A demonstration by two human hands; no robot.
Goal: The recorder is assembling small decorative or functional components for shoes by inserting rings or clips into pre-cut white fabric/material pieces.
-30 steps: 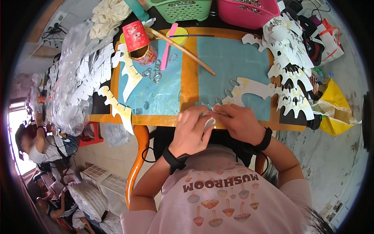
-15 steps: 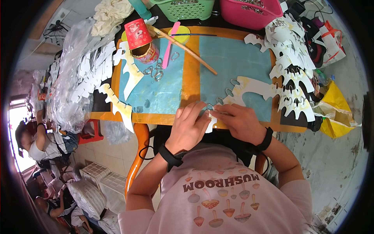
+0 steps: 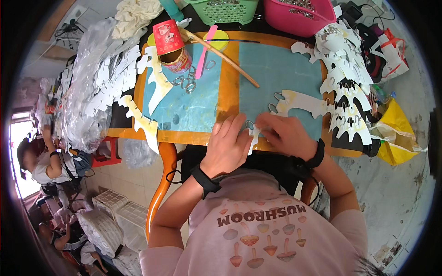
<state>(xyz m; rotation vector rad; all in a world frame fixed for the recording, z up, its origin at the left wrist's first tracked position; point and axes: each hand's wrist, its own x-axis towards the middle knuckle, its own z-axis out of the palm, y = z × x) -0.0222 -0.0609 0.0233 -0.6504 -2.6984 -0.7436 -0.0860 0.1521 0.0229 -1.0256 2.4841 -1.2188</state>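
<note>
My left hand [image 3: 224, 145] grips one end of a white, scalloped curved piece [image 3: 251, 141] at the table's front edge. Just past its fingertips, a small metal ring [image 3: 250, 124] sits on the piece's edge. My right hand [image 3: 291, 137] lies over the middle of the piece with bent, closed fingers; what is between them is hidden. Beyond it, the far part of a white curved piece [image 3: 306, 102] reaches toward the right-hand pile. More metal rings [image 3: 278, 97] line its left edge.
White pieces with rings [image 3: 350, 124] are piled at right, flat white pieces [image 3: 115, 76] at left. Loose rings [image 3: 186, 83], a wooden stick [image 3: 230, 64], a pink spatula [image 3: 205, 53] and a red tin [image 3: 168, 37] lie mid-table. Green [image 3: 221, 13] and pink baskets [image 3: 299, 18] stand behind.
My right hand has drawn slightly right and its fingers have curled more, baring the ring and more of the white piece beside my left fingertips. My left hand keeps its grip.
</note>
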